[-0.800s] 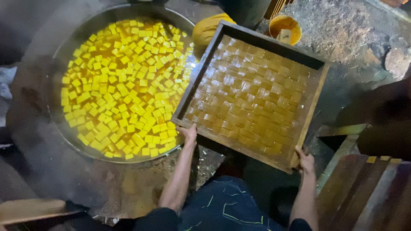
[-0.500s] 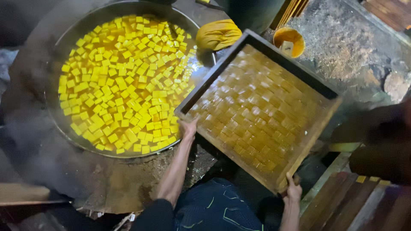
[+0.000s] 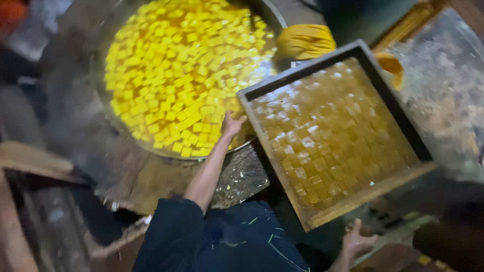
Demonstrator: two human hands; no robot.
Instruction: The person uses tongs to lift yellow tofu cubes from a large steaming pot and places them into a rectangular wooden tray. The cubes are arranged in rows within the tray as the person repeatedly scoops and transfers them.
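Note:
A square wooden tray (image 3: 370, 190) packed with brownish-yellow cubes lies tilted at the right, one corner over the rim of a big round pan (image 3: 113, 132). The pan is full of bright yellow cubes (image 3: 176, 75) floating in liquid. My left hand (image 3: 232, 124) grips the tray's left edge near the pan rim. My right hand (image 3: 357, 241) hangs just below the tray's near edge, fingers spread, not touching the wood. The view is motion-blurred.
A yellow cloth bundle (image 3: 305, 41) sits beyond the tray by the pan's rim, with a yellow bowl (image 3: 393, 65) partly hidden behind the tray. Wooden planks (image 3: 35, 161) lie at the left. A grey stone surface (image 3: 448, 85) runs along the right.
The tray has swung clockwise and shifted right relative to the pan. My right hand has come off the tray's near corner. The camera moved closer and to the left.

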